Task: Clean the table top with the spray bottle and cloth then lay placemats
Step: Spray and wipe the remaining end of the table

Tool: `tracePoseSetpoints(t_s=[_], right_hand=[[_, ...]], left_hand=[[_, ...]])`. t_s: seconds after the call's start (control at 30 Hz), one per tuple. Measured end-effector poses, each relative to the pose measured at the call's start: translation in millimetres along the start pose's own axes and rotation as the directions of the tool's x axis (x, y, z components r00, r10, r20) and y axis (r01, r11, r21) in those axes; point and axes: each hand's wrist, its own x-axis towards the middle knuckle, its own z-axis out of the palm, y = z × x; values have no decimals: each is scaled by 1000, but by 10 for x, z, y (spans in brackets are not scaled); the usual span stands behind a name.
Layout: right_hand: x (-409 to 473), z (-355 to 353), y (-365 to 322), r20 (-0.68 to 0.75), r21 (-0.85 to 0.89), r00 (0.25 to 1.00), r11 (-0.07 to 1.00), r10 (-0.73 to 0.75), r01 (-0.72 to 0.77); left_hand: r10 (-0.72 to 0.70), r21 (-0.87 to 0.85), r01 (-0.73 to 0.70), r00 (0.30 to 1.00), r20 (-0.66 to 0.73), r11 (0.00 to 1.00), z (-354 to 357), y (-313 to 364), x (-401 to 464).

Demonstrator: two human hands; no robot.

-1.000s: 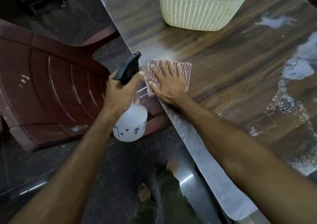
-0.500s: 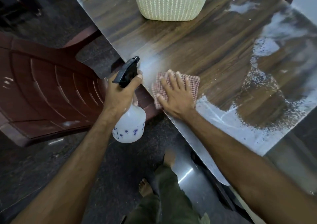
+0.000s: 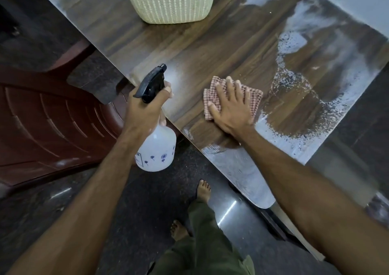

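The dark wood-grain table top [image 3: 210, 49] runs diagonally across the view. My right hand [image 3: 231, 108] lies flat, fingers spread, pressing a folded red-checked cloth [image 3: 255, 99] onto the table near its front edge. My left hand [image 3: 145, 108] grips the neck of a white spray bottle [image 3: 156, 150] with a black trigger head, held upright just off the table's left edge, nozzle facing the table. White spray patches [image 3: 294, 43] and droplets cover the table to the right of the cloth. No placemats are visible.
A cream perforated plastic basket [image 3: 170, 3] stands on the far part of the table. A dark red plastic chair [image 3: 48, 118] sits to the left of the table. My bare feet [image 3: 203, 190] stand on the dark floor below.
The cloth under my right hand has slid right along the table's front edge, towards the wet patches. The spray bottle stays in my left hand beside the edge.
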Motion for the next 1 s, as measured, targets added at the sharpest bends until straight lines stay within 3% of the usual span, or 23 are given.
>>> tracePoseSetpoints(t_s=[0.13,0.27,0.4,0.5,0.67,0.8,1.0], right_hand=[[-528,123,-377,71,24,977,980,-199,198],[-1017,180,-140,70,9,957,959,-282,282],[-859,114,206,48,3,990,991,-135,135],[-479,56,100,9,4,1000,1000,-12,12],[-505,134,-483,43,48,991,991,-127,125],[-1040,210,-318,58,69,984,984,-167,163],[-1078,120,662,7,65,980,978,198,-198]], left_hand=[[8,17,-8,999,33,1000,142,50,57],[12,38,-14,998,56,999,177,91,102],[14,37,-16,999,50,999,160,95,71],[13,40,-15,999,50,999,147,55,32],[25,42,-28,997,74,999,210,49,-59],[42,40,-46,994,103,998,282,137,-107],[40,27,-43,993,110,999,372,235,-172]])
